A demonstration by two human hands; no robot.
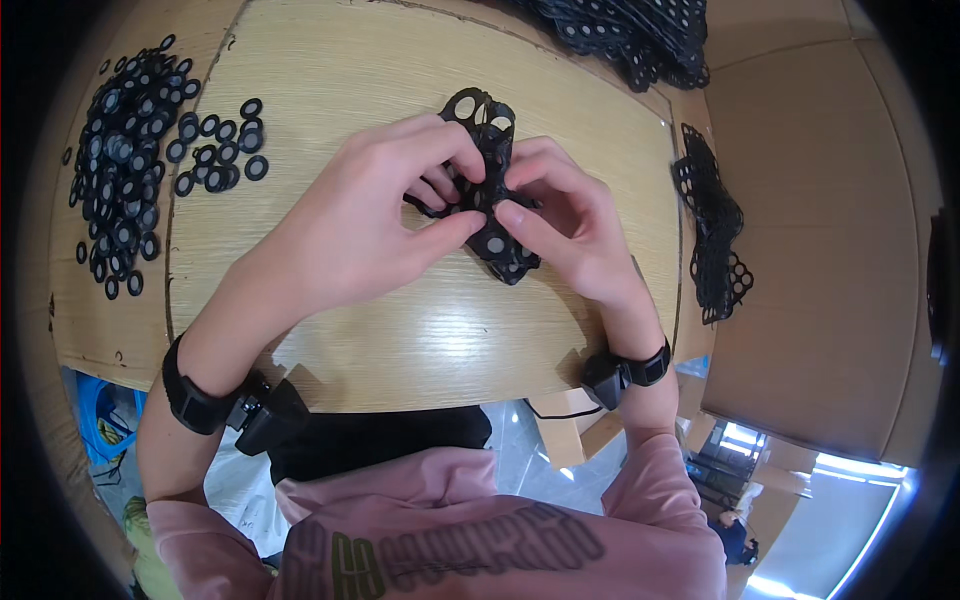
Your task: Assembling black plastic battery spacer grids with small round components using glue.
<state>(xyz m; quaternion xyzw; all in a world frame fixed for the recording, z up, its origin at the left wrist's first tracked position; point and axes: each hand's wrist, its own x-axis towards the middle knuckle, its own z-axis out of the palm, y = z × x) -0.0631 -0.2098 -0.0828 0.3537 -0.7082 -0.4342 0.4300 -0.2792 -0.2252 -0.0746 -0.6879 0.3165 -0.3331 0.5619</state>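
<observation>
Over the middle of the table, a black perforated strip [495, 245] with round holes is pinched between my two hands. Its far end shows open rings, while a grey-centred round fills a hole near its close end. My left hand [385, 205] grips the strip from the left, thumb and fingertips closed on it. From the other side, my right hand [572, 215] has its thumb and bent fingers closed on the same strip. Whether a small disc sits between the fingertips is hidden. Nearest my left hand lies a loose group of black discs with grey centres [227, 152].
A large heap of similar discs [120, 150] covers the table's left side. More black perforated strips lie stacked at the far right [635, 45] and in a row along the right edge [712, 225]. Beyond that edge stands a cardboard wall [815, 240].
</observation>
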